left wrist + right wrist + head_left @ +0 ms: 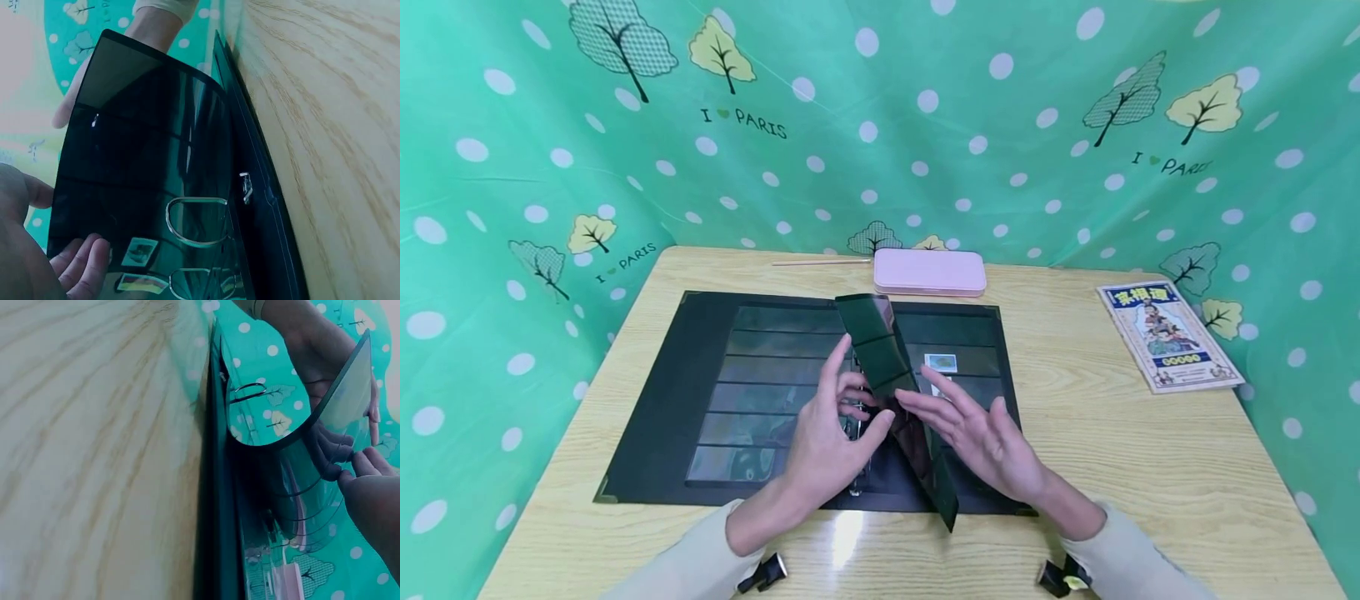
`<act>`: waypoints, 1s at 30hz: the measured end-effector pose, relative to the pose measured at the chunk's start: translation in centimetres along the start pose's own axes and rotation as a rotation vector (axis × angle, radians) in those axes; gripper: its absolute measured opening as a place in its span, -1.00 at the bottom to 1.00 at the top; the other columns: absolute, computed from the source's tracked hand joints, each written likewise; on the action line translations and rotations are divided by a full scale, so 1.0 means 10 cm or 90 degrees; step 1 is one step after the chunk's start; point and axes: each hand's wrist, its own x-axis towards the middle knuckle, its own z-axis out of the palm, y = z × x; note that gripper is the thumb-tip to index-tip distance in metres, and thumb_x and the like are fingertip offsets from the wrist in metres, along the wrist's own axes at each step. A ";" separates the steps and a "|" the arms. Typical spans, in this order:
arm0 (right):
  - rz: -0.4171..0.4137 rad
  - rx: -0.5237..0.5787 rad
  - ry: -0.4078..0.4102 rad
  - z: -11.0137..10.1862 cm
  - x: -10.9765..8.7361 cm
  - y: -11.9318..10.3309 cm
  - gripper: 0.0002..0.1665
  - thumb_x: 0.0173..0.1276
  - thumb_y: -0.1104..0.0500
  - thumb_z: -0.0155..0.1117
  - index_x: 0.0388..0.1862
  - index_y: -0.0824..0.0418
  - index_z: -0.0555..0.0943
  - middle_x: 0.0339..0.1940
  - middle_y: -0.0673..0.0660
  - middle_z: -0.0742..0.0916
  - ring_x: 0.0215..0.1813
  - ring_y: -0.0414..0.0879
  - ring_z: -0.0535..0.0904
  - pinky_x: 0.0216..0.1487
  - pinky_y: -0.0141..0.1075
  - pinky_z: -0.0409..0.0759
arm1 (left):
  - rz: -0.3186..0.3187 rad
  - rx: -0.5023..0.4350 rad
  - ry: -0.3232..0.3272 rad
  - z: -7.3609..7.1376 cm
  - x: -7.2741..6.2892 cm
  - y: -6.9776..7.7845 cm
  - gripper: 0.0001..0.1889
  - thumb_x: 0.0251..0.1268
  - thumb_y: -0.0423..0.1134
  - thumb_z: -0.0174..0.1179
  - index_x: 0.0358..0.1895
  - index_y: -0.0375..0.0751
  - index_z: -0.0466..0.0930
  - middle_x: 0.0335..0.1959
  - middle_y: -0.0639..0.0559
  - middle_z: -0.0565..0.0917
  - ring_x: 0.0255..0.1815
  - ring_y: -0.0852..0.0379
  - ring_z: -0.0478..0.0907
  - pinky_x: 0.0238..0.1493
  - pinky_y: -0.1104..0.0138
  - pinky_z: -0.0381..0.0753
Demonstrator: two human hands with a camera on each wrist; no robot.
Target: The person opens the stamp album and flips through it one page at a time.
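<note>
A black stamp album point(647, 408) lies spread on the table, with strip pockets across its pages. One dark, see-through album page point(876, 342) stands raised and curved near the rings. My left hand point(831, 442) is against its left face, bent fingers touching the film and thumb at the free edge. From the other side, the fingertips of my right hand point(981, 437) meet that edge, fingers nearly straight. The metal rings point(197, 240) show through the film in the left wrist view. A blue-green stamp point(942, 362) sits in the right-hand page behind.
A pink tin case point(929, 271) stands at the back edge of the table, beside a thin stick point(820, 263). At the right lies an illustrated booklet point(1172, 337). Green dotted cloth point(865, 100) hangs behind the wooden table point(1090, 417).
</note>
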 end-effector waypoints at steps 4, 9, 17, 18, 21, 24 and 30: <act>-0.013 -0.007 0.007 -0.02 -0.01 0.01 -0.04 0.73 -0.29 -0.96 0.88 0.23 -0.37 0.83 0.26 0.27 0.84 0.02 0.10 0.78 -0.26 0.03 | 0.002 0.016 0.000 -0.03 0.00 -0.03 0.00 0.44 -0.39 0.45 0.83 -0.13 0.06 0.05 -0.07 0.76 -0.15 0.09 0.81 -0.09 0.19 0.83; -0.021 -0.038 0.036 -0.09 -0.04 -0.01 -0.04 0.75 -0.30 -0.94 0.90 0.20 -0.29 0.81 0.19 0.34 0.83 -0.01 0.15 0.76 -0.27 0.06 | -0.001 0.009 0.004 -0.09 0.03 -0.06 -0.04 0.43 -0.46 0.41 0.81 -0.22 0.11 -0.09 -0.03 0.79 -0.20 0.13 0.81 -0.11 0.25 0.83; -0.040 -0.153 0.126 -0.29 -0.13 -0.08 -0.07 0.80 -0.24 -0.89 0.90 0.22 -0.15 0.71 0.21 0.50 0.75 -0.02 0.32 0.72 -0.28 0.20 | -0.053 -0.023 0.024 -0.24 0.11 -0.15 -0.07 0.37 -0.56 0.34 0.78 -0.22 0.20 -0.22 -0.02 0.82 -0.29 0.19 0.78 -0.15 0.39 0.79; -0.039 -0.171 0.135 -0.32 -0.15 -0.09 -0.09 0.80 -0.23 -0.88 0.90 0.21 -0.13 0.70 0.19 0.51 0.74 -0.04 0.33 0.71 -0.29 0.21 | -0.062 -0.029 0.028 -0.26 0.12 -0.16 -0.08 0.36 -0.57 0.34 0.78 -0.21 0.22 -0.22 -0.03 0.82 -0.31 0.20 0.77 -0.17 0.41 0.77; -0.027 -0.226 0.150 -0.42 -0.18 -0.10 -0.13 0.84 -0.18 -0.84 0.90 0.20 -0.11 0.70 0.21 0.51 0.72 -0.09 0.36 0.69 -0.33 0.22 | -0.088 -0.042 0.043 -0.36 0.16 -0.16 -0.11 0.37 -0.59 0.31 0.76 -0.18 0.28 -0.21 -0.06 0.82 -0.35 0.25 0.73 -0.24 0.49 0.71; 0.007 -0.288 0.165 -0.51 -0.20 -0.09 -0.19 0.87 -0.13 -0.77 0.90 0.18 -0.08 0.71 0.30 0.47 0.72 -0.10 0.37 0.67 -0.38 0.23 | -0.117 -0.047 0.060 -0.47 0.20 -0.15 -0.17 0.42 -0.57 0.30 0.74 -0.15 0.34 -0.19 -0.12 0.81 -0.41 0.29 0.67 -0.29 0.53 0.63; 0.123 -0.364 0.226 -0.63 -0.25 -0.06 -0.34 0.93 0.08 -0.35 0.89 0.11 0.07 0.72 0.30 0.46 0.75 0.14 0.31 0.55 -0.51 0.27 | -0.182 -0.024 0.065 -0.75 0.27 -0.11 -0.29 0.53 -0.50 0.22 0.71 -0.10 0.41 -0.09 -0.20 0.79 -0.45 0.27 0.63 -0.32 0.47 0.63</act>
